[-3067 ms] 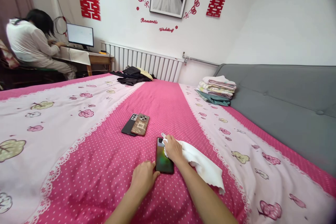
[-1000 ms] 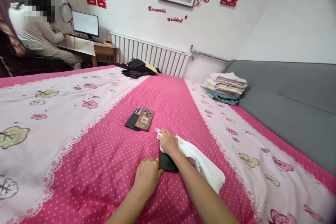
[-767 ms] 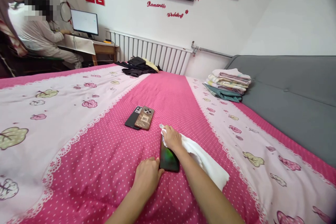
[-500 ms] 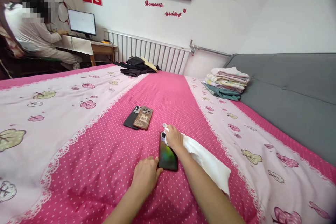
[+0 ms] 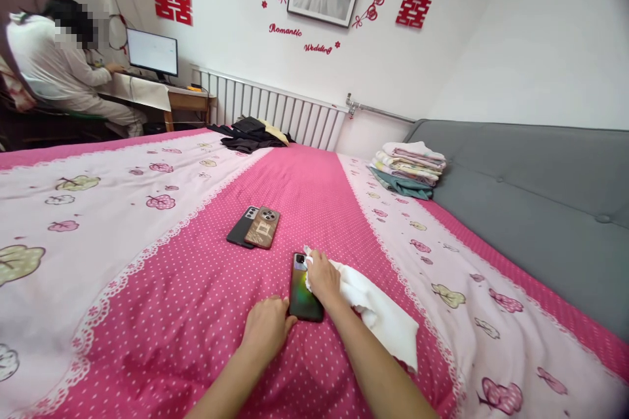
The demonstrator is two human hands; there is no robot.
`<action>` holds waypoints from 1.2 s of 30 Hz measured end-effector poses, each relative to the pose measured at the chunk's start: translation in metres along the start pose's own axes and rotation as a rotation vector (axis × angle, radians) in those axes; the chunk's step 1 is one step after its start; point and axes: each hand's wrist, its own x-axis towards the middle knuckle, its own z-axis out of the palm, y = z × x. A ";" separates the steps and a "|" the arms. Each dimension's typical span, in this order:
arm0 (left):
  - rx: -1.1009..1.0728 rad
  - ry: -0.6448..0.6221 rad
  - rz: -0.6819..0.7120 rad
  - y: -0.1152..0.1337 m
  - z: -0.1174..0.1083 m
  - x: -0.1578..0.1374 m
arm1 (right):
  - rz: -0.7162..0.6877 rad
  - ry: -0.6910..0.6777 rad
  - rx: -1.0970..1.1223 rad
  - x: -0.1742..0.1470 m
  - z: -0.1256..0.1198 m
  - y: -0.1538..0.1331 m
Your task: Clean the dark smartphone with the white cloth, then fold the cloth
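A dark smartphone (image 5: 305, 298) with a green-yellow sheen lies back side up on the pink dotted bedspread, its camera block at the far end. My left hand (image 5: 268, 326) grips its lower left edge, thumb by the near corner. Bunched in my right hand (image 5: 324, 278) is a white cloth (image 5: 388, 314), pressed on the phone's upper right side. The rest of the cloth trails over the bed beneath and beyond my right forearm. Farther off, a brown patterned phone (image 5: 263, 229) partly overlaps a black phone (image 5: 242, 229).
Folded fabrics (image 5: 410, 163) are stacked against the grey headboard (image 5: 531, 196). Dark clothes (image 5: 250, 137) lie at the bed's far edge near the radiator (image 5: 270, 101). At left, a person (image 5: 59, 72) sits at a desk with a monitor (image 5: 152, 52).
My right hand and the cloth have slid slightly nearer along the phone, showing more of its camera block. My left hand stays at its edge. The view has tilted up a little.
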 end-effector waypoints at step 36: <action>-0.034 0.069 0.035 -0.002 0.005 -0.005 | -0.347 -0.018 -0.038 -0.063 -0.011 -0.030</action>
